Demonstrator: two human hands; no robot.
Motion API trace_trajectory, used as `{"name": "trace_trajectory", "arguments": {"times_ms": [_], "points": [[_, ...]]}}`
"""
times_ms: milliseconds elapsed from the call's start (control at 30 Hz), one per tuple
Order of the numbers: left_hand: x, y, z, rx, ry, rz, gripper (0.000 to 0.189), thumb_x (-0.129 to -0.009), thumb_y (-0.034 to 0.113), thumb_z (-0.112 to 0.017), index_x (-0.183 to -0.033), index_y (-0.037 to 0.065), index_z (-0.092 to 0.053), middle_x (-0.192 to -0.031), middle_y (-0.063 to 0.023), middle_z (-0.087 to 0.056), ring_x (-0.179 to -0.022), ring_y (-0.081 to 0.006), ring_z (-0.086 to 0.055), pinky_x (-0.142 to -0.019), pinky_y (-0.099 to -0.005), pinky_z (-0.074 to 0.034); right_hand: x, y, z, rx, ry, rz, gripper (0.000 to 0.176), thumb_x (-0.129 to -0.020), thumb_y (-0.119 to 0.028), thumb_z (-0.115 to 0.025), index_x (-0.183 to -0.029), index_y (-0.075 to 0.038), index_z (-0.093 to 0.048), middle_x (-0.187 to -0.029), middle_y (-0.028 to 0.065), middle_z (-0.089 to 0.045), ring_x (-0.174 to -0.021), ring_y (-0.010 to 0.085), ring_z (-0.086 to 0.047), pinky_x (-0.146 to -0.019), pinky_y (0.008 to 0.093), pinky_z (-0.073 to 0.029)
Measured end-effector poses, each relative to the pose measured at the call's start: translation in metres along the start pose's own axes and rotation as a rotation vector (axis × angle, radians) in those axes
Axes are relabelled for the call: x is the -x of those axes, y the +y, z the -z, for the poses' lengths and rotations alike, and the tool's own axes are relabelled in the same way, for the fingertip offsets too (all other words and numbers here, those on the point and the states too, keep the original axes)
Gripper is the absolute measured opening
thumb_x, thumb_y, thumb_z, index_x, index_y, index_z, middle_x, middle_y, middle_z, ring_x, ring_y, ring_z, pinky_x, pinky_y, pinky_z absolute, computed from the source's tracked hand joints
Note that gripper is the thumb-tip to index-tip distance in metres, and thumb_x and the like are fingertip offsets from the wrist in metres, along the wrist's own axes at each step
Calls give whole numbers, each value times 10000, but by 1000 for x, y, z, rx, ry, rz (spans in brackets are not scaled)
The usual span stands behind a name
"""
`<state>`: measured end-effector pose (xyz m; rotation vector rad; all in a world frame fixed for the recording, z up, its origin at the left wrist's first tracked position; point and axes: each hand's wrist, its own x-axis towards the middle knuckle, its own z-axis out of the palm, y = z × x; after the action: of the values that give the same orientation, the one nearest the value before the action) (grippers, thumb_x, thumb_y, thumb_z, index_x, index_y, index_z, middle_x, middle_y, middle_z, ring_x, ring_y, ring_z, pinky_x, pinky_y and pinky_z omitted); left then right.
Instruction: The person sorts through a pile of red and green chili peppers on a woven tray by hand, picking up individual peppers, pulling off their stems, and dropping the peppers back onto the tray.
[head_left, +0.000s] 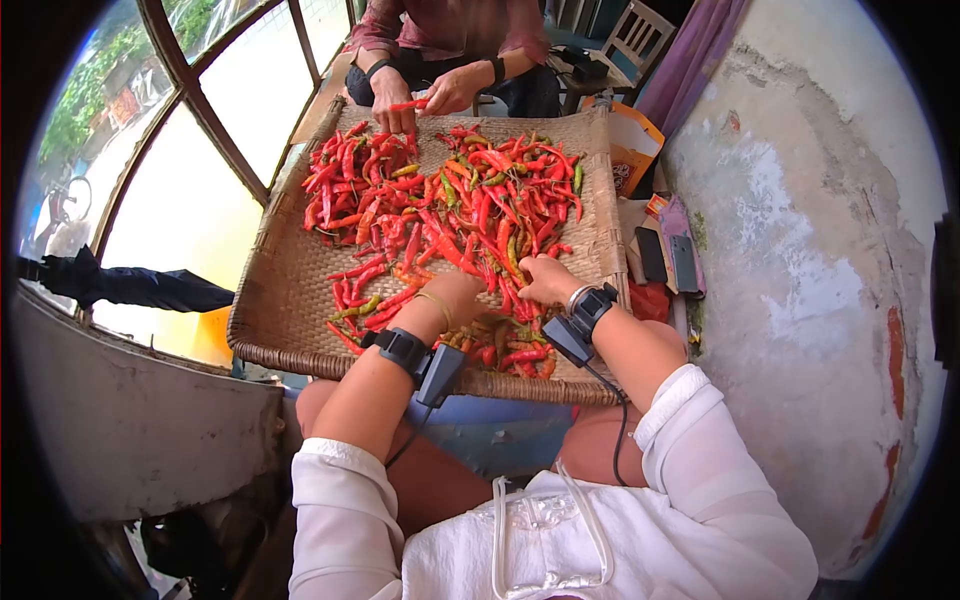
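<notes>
A woven tray (270,300) bears many red peppers (380,205) with some green ones among them. My left hand (455,293) reaches over the lower middle of the tray, its fingertips hidden among the peppers. My right hand (548,280) is a little to its right, fingers bent together at the peppers; what lies between them is too small to make out. Darker, brownish peppers (490,330) lie below my hands, near the tray's front edge. Across the tray, a person's two hands (425,98) hold a red pepper above the pile.
Windows (190,200) and a folded dark umbrella (150,287) are on the left. To the right are two phones (684,262), an orange box (633,145) and a worn wall (800,250). A wooden chair (637,42) stands at the back.
</notes>
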<state>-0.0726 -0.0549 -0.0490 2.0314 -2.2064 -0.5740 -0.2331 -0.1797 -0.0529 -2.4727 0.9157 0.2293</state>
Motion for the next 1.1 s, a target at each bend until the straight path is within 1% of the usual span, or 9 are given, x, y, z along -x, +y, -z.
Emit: {"name": "trace_trajectory", "arguments": {"times_ms": [133,333,433,467,767,867,900,967,1100], "points": [[-1,-7,-8,3,64,34,352,-729,259,-565,-1028,73,-569,-818,-184,-609,-789,-344,-581,-723,-438,-448,2,-15,-4,75,84,155,317,-693,-200,-671,-897,4,-541,-853,171,-579,-833,301,-558,-737,351,-447],[-4,5,20,118,51,244,365,-708,230,-594,-1041,86,-558,-918,-161,-596,-809,-313,-578,-686,-411,-464,5,-39,8,-518,-162,51,209,-712,-169,-581,-726,16,-483,-575,149,-545,-474,238,-547,-463,299,-440],[1,10,25,132,381,247,393,-688,188,-628,-1063,107,-539,-996,-135,-567,-809,-317,-577,-668,-400,-474,4,-38,14,-101,45,386,166,-730,-145,-523,-711,15,-483,-586,183,-542,-489,262,-566,-462,338,-447],[3,12,30,135,424,164,434,-668,134,-648,-1082,115,-519,-1039,-109,-538,-796,-311,-581,-663,-389,-483,19,-60,40,-67,-107,185,229,-713,-189,-510,-795,18,-564,-756,225,-594,-759,368,-587,-685,454,-462],[7,-4,28,180,328,-192,228,-620,47,-654,-845,62,-618,-845,-67,-592,-761,-247,-588,-660,-322,-489,37,-51,39,-161,-23,410,223,-759,-206,-526,-834,-1,-573,-673,185,-591,-660,336,-595,-618,428,-469],[10,-6,32,579,351,-37,170,-683,74,-683,-839,58,-618,-707,-61,-596,-641,-183,-569,-609,-261,-466,30,-43,45,-723,34,263,297,-794,-278,-582,-932,-15,-583,-665,113,-599,-622,243,-594,-585,335,-453],[12,-6,36,571,340,-33,170,-683,74,-683,-839,58,-618,-707,-61,-596,-641,-183,-569,-609,-261,-466,26,-41,46,-735,169,273,275,-787,-251,-584,-931,-17,-582,-675,119,-593,-639,233,-594,-591,328,-451],[13,-9,43,1235,256,279,66,-789,77,-609,-830,27,-595,-753,-35,-598,-671,-113,-570,-634,-222,-466,19,-34,50,-672,185,219,310,-760,-249,-610,-958,-14,-574,-780,138,-590,-737,250,-594,-651,333,-458],[13,-13,43,1636,378,269,95,-851,143,-537,-842,49,-547,-722,-36,-589,-592,-99,-542,-563,-209,-455,18,-33,39,-435,306,423,350,-731,-241,-636,-986,-14,-564,-895,156,-568,-848,272,-574,-730,344,-453]]}}
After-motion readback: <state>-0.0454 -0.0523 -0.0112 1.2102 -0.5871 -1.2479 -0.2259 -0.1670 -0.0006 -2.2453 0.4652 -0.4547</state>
